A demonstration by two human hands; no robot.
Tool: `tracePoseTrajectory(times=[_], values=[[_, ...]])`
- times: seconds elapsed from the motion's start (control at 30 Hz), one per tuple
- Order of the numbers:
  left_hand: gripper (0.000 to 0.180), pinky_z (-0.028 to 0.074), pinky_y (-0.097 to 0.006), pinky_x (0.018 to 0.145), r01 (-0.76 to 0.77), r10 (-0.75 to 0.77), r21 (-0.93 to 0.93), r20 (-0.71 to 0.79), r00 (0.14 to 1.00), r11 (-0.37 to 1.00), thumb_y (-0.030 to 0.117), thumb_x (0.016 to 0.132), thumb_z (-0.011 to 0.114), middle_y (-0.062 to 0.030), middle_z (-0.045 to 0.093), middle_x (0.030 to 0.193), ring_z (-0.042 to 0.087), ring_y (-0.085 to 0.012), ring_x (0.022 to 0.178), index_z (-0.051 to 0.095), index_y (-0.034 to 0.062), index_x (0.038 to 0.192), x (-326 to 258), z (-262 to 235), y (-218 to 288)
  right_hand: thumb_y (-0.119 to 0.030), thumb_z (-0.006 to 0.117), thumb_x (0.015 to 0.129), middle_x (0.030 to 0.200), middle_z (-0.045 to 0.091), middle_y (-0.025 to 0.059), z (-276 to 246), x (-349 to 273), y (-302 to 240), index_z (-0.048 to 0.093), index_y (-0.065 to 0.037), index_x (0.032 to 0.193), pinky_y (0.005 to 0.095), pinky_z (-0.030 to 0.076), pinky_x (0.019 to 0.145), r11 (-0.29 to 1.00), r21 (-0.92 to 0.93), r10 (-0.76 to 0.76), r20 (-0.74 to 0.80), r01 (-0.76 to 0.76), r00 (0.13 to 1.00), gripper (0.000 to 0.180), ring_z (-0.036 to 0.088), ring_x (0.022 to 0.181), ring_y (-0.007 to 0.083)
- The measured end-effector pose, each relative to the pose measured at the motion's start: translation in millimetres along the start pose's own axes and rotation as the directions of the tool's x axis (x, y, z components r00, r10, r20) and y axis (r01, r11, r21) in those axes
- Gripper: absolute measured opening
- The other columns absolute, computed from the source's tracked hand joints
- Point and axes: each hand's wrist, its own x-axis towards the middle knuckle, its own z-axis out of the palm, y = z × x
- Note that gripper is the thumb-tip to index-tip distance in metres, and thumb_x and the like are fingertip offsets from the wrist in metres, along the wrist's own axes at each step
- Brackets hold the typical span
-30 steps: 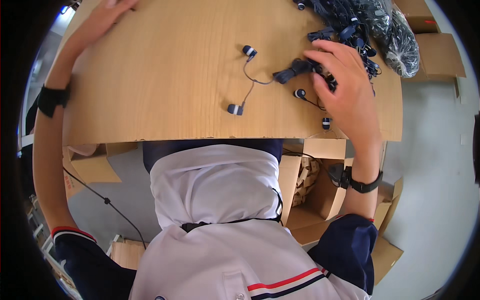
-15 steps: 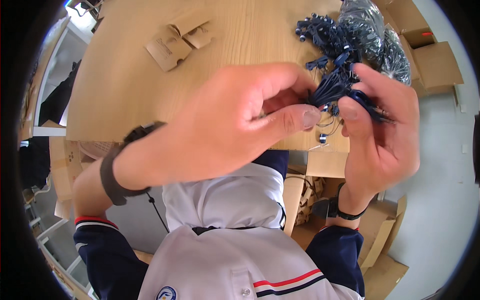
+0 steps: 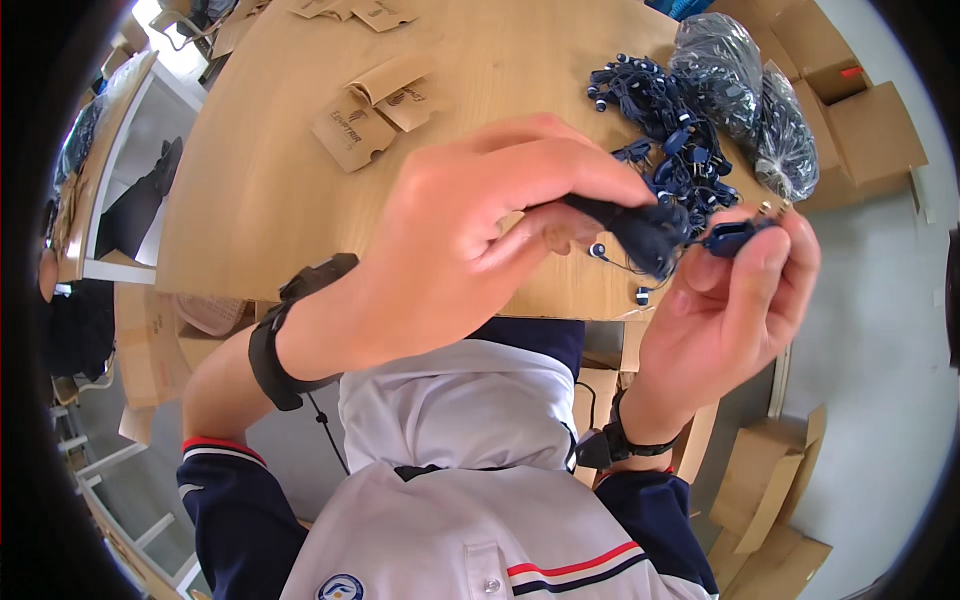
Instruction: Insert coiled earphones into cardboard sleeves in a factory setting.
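We see the left hand [image 3: 480, 250] and the right hand [image 3: 735, 300] raised side by side above the near edge of the counter [image 3: 260, 190], with the earphone bundle [image 3: 650, 232] between their fingertips, the left grip on its left part and the right grip on its right end. Behind them on the counter lies the earphone pile [image 3: 665, 130], with two filled bags [image 3: 755, 95] just to its right at the counter's edge, and cardboard boxes [image 3: 865, 120] on the floor beyond. The paper sleeves [image 3: 375, 110] lie on the counter to the left of the pile, behind the left hand.
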Motion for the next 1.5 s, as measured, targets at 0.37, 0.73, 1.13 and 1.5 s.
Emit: tracePoseTrajectory(times=[0.37,0.73,1.13,1.5], values=[[0.029,0.045,-0.020,0.065,0.199,-0.198,0.041,-0.047,0.979,0.979,-0.013,0.084,0.043,-0.0082,0.060,0.103,0.056,-0.0080,0.079,0.051,0.0008,0.108,3.9,-2.6,14.9,-0.012,0.070,0.085,0.091,0.057,0.0040,17.6,-4.5,-5.9,0.057,0.002,0.114,0.0154,0.033,0.047,0.903,-0.068,0.420,0.350,-0.425,0.837,0.035,0.049,0.064,0.0025],[0.026,0.040,-0.038,0.057,0.014,-0.062,0.471,0.087,0.994,0.882,0.025,0.098,0.052,-0.0150,0.053,0.075,0.052,-0.0340,0.065,0.056,-0.0009,0.098,-10.8,0.5,11.8,0.007,0.066,0.084,0.101,0.061,0.0066,5.3,-9.2,1.6,0.057,0.005,0.117,0.0231,0.048,0.077,0.947,-0.228,0.292,0.307,-0.228,0.906,0.034,0.058,0.087,0.0093],[0.033,0.042,-0.031,0.058,0.404,-0.462,0.230,0.335,0.821,0.886,0.032,0.102,0.046,-0.0044,0.052,0.060,0.052,-0.0178,0.056,0.061,0.0036,0.110,-21.0,-32.0,14.5,-0.007,0.065,0.089,0.105,0.065,0.0153,6.0,14.4,14.1,0.061,0.009,0.106,0.0247,0.049,0.080,0.884,-0.341,-0.078,0.565,0.318,0.821,0.024,0.063,0.089,0.0169],[0.032,0.046,-0.035,0.093,0.255,-0.338,0.743,-0.040,0.940,0.620,-0.003,0.089,0.048,-0.0108,0.057,0.123,0.058,-0.0294,0.109,0.053,0.0041,0.120,-32.4,-106.7,-7.3,-0.006,0.058,0.095,0.097,0.066,0.0252,34.0,55.1,-10.4,0.055,0.014,0.115,0.0364,0.053,0.084,0.778,-0.261,-0.241,0.717,0.572,0.655,0.029,0.066,0.088,0.0280]])
